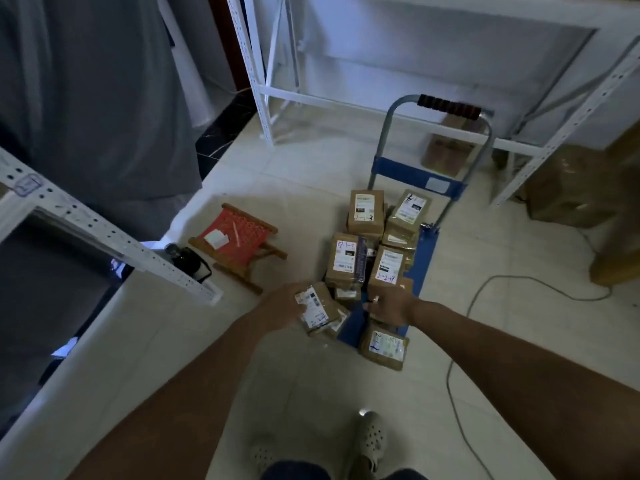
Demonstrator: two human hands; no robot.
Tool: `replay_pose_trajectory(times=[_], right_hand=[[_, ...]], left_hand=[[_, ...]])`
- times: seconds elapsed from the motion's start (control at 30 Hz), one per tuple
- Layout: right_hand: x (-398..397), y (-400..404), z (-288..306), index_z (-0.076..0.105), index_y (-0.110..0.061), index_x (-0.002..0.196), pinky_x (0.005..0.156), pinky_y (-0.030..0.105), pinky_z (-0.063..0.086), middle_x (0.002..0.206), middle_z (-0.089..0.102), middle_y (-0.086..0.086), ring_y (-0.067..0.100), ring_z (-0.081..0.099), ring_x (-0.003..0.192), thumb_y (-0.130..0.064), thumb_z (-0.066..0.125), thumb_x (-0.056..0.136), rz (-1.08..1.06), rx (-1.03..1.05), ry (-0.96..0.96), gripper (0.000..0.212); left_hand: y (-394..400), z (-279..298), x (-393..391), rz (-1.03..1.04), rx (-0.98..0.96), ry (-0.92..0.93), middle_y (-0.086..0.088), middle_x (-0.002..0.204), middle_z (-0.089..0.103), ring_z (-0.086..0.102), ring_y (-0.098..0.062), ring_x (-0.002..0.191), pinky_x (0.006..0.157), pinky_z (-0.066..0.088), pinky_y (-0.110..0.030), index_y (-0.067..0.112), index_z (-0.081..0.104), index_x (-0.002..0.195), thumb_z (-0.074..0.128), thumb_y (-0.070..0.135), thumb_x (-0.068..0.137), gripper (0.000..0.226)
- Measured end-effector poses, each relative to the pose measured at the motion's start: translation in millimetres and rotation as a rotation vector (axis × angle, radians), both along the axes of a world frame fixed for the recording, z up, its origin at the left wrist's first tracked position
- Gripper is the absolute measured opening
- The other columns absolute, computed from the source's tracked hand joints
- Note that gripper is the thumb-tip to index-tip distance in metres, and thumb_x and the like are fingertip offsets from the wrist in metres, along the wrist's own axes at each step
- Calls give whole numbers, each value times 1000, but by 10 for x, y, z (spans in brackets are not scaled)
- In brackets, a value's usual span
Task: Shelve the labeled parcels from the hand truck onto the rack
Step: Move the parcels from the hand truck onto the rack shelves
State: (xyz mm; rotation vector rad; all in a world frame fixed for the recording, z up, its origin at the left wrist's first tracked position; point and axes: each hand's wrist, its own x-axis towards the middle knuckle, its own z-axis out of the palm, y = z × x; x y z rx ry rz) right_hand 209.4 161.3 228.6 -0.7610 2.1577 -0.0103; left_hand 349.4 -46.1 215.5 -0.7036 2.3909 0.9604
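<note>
Blue hand truck point(424, 258) lies flat on the tiled floor point(304, 168), its grey loop handle with black grip toward the far white rack point(263, 88). Brown labeled parcels point(366, 209) are piled on its deck; handwritten codes are legible on some: "2-1-3" on the far left one, "2-2-19" point(387, 268) on a nearer one. One flat parcel point(382, 346) sits at the near end of the truck, partly over the edge onto the floor. Left hand point(282, 308) grips a small parcel point(320, 311) at the near left edge of the pile, fingers curled over its label side, parcel tilted. Right hand point(389, 306) rests on the near side of the "2-2-19" parcel, fingers bent against it; whether it actually grips it, I cannot tell. On the floor left of the truck is a small wooden stool with a red woven seat point(237, 237), with a white slip of paper and a pen on it. Black tape dispenser point(188, 261) just beside the stool, near a second white rack upright point(104, 230). Grey cable point(464, 323) runs across the floor to the right. Larger brown cartons point(568, 188) stand by the right rack leg.
</note>
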Motion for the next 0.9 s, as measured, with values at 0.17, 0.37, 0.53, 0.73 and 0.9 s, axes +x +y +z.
replay_pose_trajectory(times=[0.17,0.37,0.53,0.73,0.9], right_hand=[[-89,-63,-471,38,-14,147,100,33,42,144,48,12,29,48,128,-47,42,101,-174,-99,-141,56],[-26,-247,-1131,35,-14,148,103,33,42,140,52,13,29,51,125,-46,43,101,-321,-174,-192,58],[42,-309,-1775,28,-16,152,107,36,41,145,48,12,29,48,130,-47,46,100,-355,-187,-225,63],[99,-361,-2653,26,-16,151,102,34,40,146,47,12,29,47,132,-47,48,99,-379,-185,-229,64],[176,-430,-3374,31,-17,148,101,33,42,144,48,13,28,50,127,-46,52,97,-422,-245,-186,62]], left_hand=[[-28,-306,-76,70,11,-25,-9,149,41,44,-23,131,92,36,-22,14,38,146,51,18,99,49],[-148,-1010,-93,161,22,-38,-6,150,41,45,-24,132,92,38,-23,16,39,146,49,15,98,49],[-173,-1795,-70,194,56,-64,-8,143,49,51,-24,124,88,40,-23,13,46,140,54,14,94,46],[-173,-2847,-21,230,115,-50,-7,143,47,51,-22,123,94,44,-27,18,46,141,54,20,94,48],[-122,-3613,-44,329,121,16,-11,141,41,45,-25,131,100,42,-28,11,46,138,60,23,93,49]])
